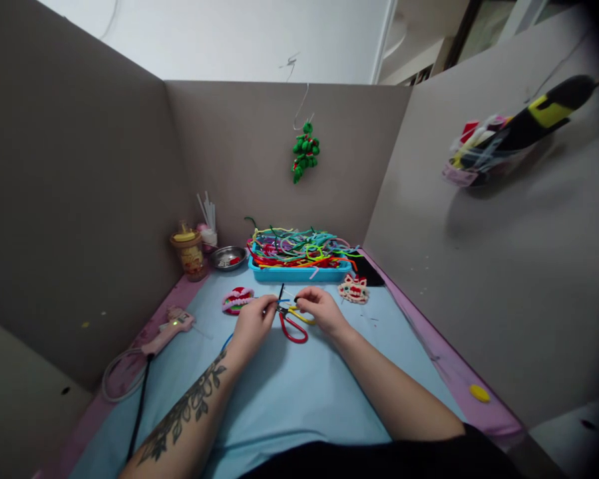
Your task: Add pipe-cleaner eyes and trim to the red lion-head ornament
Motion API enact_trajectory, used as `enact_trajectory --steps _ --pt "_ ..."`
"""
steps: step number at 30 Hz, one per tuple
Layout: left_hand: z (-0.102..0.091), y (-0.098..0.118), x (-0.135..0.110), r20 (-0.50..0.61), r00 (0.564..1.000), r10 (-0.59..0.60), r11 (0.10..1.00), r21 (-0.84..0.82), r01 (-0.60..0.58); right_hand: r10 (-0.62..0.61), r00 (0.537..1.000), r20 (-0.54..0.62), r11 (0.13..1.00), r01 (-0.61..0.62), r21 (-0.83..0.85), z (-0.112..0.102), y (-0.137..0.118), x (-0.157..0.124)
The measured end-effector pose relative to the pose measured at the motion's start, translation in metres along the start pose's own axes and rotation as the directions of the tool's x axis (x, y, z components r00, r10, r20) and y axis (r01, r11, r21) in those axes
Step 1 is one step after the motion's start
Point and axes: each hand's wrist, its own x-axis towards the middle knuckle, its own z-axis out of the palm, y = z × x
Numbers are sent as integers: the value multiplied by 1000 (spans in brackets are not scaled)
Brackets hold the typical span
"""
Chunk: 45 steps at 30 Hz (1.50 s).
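I'm looking down on a blue cloth [329, 379] spread across the table, and at its far end sits the blue tray [299, 274], heaped with tangled fuzzy stems [299, 249]. Over on the left edge I've got the pink glue gun [167, 330], its small light glowing green, and the lidded cup [190, 253] behind it.

Now the hands, close together mid-table. Left hand [255, 318]: thumb and fingers pinched together, a black stem [281, 291] sticking up at the tips; I can't tell if the blue stem [284, 301] beside it is gripped too. Right hand [320, 307]: also pinched, a little dark piece [296, 300] right at its fingertips.

Between them, the scissors [293, 340], red and yellow handles spread apart. The pink-edged ornament [237, 301] lies just beside my left hand, the cream one [353, 290] off to the right.
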Motion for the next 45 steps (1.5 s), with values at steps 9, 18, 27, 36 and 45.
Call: enact_trajectory --steps 9,18,27,36,45 --pt "7 0 -1 -37 997 67 985 -158 -72 -46 999 21 999 46 -28 16 -3 -12" --pt "10 1 -1 -39 999 20 987 -161 -26 -114 991 65 978 123 -169 17 6 -14" --pt "10 8 1 39 993 -112 970 -214 117 -110 990 86 972 126 -198 16 11 -12" --pt "8 6 0 23 998 -54 971 -232 58 -12 999 42 978 21 -205 17 2 -13" --pt "5 7 -3 1 998 59 994 -87 -59 -79 996 39 951 87 -296 17 4 -15"
